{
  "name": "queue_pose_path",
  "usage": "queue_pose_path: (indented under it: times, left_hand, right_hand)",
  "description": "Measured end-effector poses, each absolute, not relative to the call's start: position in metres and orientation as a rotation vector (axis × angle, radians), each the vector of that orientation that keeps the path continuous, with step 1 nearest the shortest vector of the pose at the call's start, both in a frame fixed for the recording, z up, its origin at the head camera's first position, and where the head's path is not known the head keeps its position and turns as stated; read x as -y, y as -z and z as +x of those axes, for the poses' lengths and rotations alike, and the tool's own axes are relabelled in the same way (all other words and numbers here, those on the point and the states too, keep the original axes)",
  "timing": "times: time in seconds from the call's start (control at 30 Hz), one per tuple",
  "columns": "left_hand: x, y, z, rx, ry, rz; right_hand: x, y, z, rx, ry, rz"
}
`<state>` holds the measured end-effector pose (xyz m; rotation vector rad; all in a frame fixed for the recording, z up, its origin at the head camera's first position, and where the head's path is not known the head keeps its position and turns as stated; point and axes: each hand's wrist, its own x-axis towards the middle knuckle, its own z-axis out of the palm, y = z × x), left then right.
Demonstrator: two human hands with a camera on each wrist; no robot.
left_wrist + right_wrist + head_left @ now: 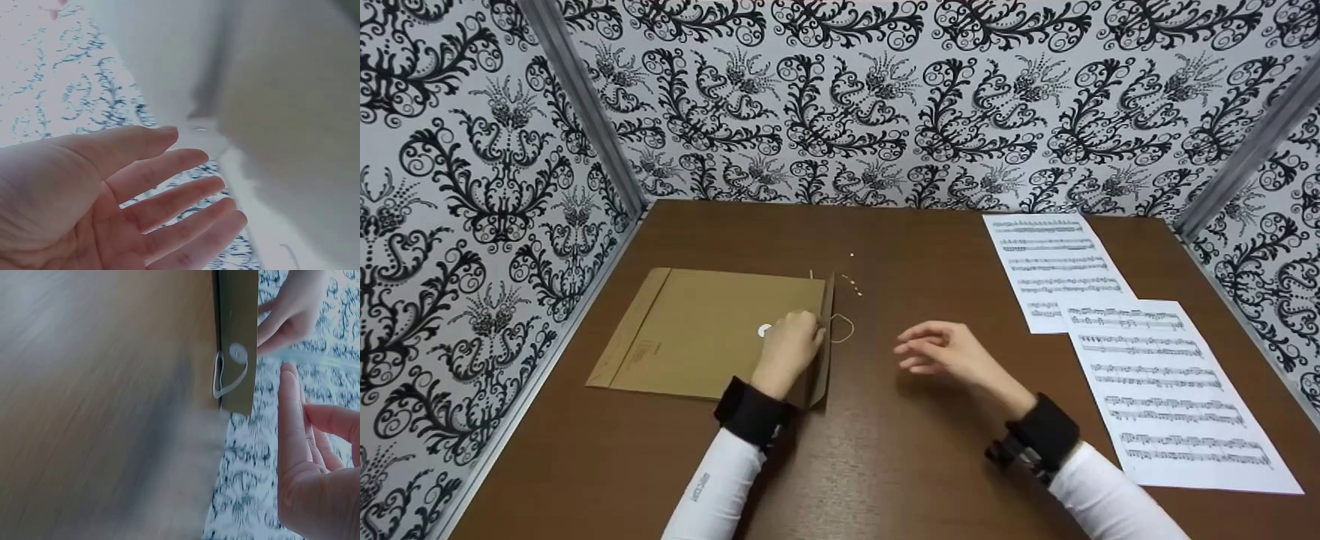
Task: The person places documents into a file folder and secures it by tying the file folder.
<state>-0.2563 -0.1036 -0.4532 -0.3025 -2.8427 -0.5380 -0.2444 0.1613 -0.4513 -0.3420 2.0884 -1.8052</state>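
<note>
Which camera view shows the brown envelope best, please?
The head view: nearly all of the brown envelope's front is visible. The right wrist shows a narrow part; the left wrist is too blurred to tell.

Each forearm is covered by white fabric; on the left sleeve a line of grey lettering is printed, too small to be read. The right sleeve is matched in colour. Broad black bands are worn — left band, right band — below bare left hand and right hand.
</note>
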Motion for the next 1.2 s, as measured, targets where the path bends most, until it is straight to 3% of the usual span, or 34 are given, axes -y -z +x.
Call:
queue_pose_path:
  times: [0.3,0.73,1.2]
  left_hand:
    - [0.086,0.429,-0.235,2.744,0.488,-0.440]
    - [0.063,0.424,-0.211,2.712,0.502,-0.655]
    - [0.051,0.438,-0.195,2.687,0.389,-0.900]
  right_hand:
    - [-0.234,0.453,-0.229,-2.279,1.752,-0.327]
    - [-0.331,0.462,-0.201,-2.740,1.612,-0.141]
    - [-0.419,0.479,-0.171,-3.268,0.789,0.041]
